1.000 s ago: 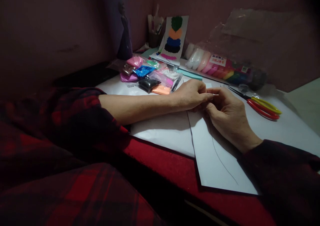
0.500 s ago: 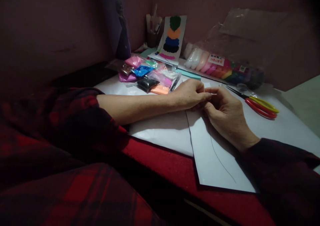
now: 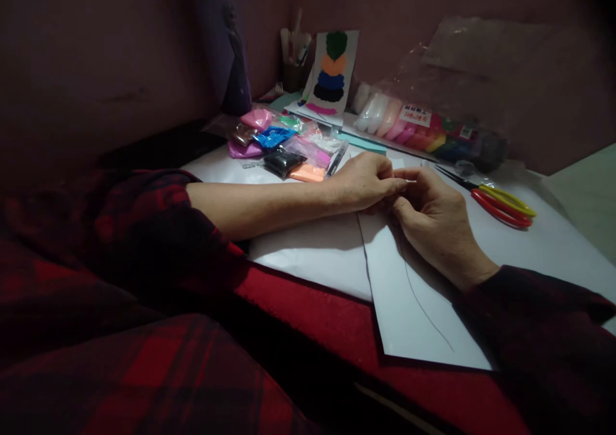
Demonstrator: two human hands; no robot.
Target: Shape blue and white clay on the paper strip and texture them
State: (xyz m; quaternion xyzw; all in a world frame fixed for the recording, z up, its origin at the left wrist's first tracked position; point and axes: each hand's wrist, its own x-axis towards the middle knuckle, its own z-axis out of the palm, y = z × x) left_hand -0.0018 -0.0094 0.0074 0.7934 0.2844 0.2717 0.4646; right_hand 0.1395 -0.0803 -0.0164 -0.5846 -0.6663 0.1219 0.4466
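"What's under your hands?"

"A white paper sheet (image 3: 409, 335) with a thin curved line (image 3: 418, 298) down it. Its far part lies on a white covering (image 3: 308, 262), its near end over the tabletop's red front (image 3: 308, 310)."

"And the hands?"

"My left hand (image 3: 368, 181) and right hand (image 3: 436, 220) meet over the sheet's far part, fingers curled, tips together. I can't tell whether I'm pinching anything; my own fingers hide it."

"What's close by?"

"Scissors (image 3: 479, 196) with red and yellow handles, right of my right hand. Beyond my left forearm (image 3: 269, 207) there's a pile of clay packets, with a black packet (image 3: 283, 161) beside an orange packet (image 3: 308, 173)."

"Farther back?"

"A long clear bag of coloured clay (image 3: 418, 127), then a propped card (image 3: 332, 76) with coloured patches, and a cup (image 3: 292, 74) holding slim tools."
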